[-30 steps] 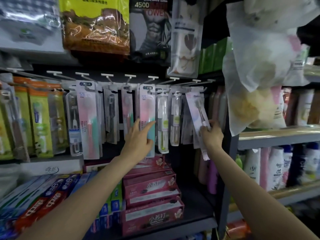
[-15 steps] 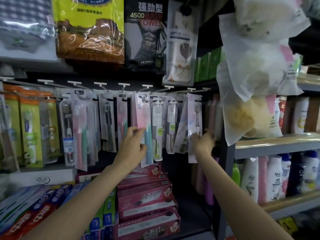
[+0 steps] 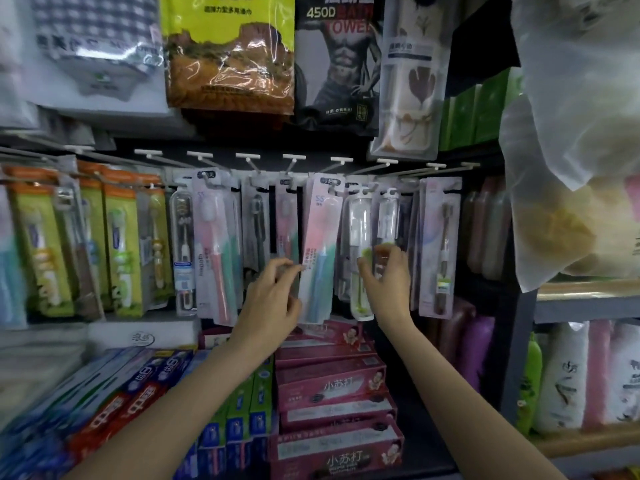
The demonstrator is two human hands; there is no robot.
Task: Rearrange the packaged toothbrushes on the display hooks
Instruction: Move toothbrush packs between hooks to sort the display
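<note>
Shop display hooks (image 3: 293, 157) carry packaged toothbrushes. Left hand (image 3: 273, 299) fingers still pinch the pink-and-teal pack (image 3: 320, 244), now tilted. Right hand (image 3: 388, 275) has left the rightmost pack (image 3: 439, 247); fingers now grasp the clear tube pack (image 3: 385, 220).

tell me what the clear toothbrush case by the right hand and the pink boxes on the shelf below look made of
Clear toothbrush case: looks like hard, glossy transparent plastic; the brush shows through and light glints on it. Pink boxes: probably printed cardboard with a slight sheen, going by the flat faces and sharp folded edges.
</note>
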